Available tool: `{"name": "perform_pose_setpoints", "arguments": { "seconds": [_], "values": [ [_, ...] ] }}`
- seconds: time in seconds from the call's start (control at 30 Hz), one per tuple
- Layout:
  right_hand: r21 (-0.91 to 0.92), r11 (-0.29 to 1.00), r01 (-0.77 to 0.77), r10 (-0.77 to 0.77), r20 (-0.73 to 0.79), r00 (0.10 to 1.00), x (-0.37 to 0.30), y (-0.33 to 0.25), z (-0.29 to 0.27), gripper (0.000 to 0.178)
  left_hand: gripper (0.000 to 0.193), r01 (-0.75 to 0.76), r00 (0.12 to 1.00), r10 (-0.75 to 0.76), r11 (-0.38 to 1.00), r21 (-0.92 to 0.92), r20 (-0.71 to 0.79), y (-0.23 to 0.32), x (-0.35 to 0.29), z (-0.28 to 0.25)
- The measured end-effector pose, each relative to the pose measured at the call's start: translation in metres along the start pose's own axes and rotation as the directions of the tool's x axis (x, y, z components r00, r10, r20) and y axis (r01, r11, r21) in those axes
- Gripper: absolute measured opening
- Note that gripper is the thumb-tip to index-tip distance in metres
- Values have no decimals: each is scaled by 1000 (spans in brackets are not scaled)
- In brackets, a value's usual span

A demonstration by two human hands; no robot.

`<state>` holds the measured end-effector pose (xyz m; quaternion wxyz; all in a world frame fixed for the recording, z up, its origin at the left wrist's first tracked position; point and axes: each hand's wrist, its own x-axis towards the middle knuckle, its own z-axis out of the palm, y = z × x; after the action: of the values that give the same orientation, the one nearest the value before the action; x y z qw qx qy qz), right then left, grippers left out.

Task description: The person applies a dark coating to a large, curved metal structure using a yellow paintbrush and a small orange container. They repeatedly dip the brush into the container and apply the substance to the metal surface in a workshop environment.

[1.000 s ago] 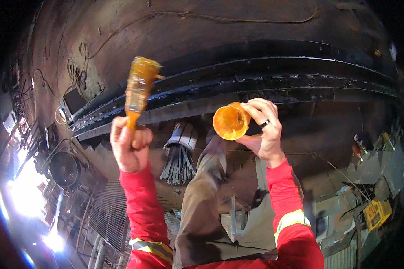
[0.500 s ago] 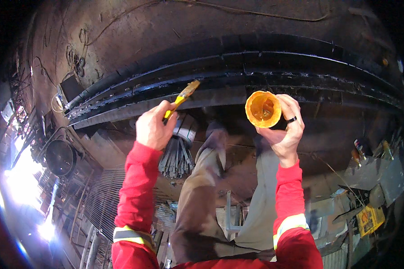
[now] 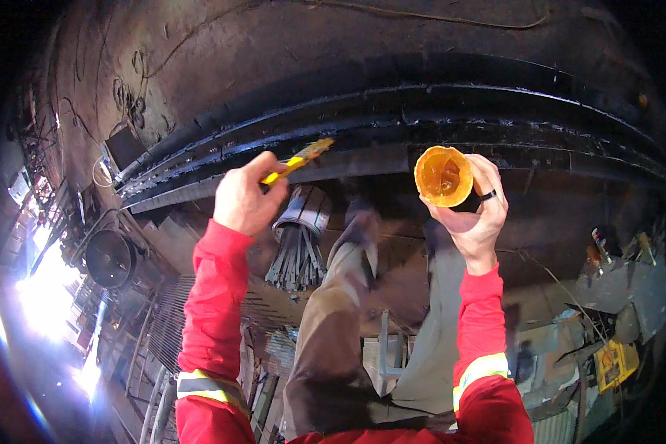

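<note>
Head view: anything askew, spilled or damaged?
The cup in the right hand looks odd: its rim is uneven and ragged rather than a clean circle, and orange coating covers its inside. Whether that's damage or just build-up, I can't tell.

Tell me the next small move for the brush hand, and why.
Probably ease the brush toward the long dark beams: the left hand grips its handle, with the bristles showing against them, while the right hand holds the orange cup off to the side. Whether bristles already touch is unclear.
</note>
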<state>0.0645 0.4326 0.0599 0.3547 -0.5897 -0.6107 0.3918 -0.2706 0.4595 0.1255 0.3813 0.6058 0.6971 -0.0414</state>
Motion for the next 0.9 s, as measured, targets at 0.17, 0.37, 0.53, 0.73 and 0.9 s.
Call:
{"name": "perform_pose_setpoints", "arguments": {
  "seconds": [0.17, 0.37, 0.53, 0.73, 0.9],
  "values": [
    [18, 1000, -23, 22, 21, 1000, 2, 0, -1, 63, 18, -36, 998, 27, 988, 152, 62, 10, 16, -7],
    [68, 998, -21, 21, -9, 1000, 4, 2, -5, 62, 18, -149, 988, 133, 951, 273, 76, 19, 4, 2],
    [52, 998, -44, 44, 3, 999, 4, 6, -11, 64, 17, -16, 997, -4, 970, 244, 79, 17, 11, -28],
    [47, 999, -1, 0, 5, 1000, 11, 2, -15, 63, 14, -129, 988, 96, 946, 298, 121, 31, 2, 7],
    [141, 986, -84, 88, -18, 996, 5, 5, -13, 65, 18, -138, 990, 135, 989, -58, -44, 12, 22, -2]
  ]
}}
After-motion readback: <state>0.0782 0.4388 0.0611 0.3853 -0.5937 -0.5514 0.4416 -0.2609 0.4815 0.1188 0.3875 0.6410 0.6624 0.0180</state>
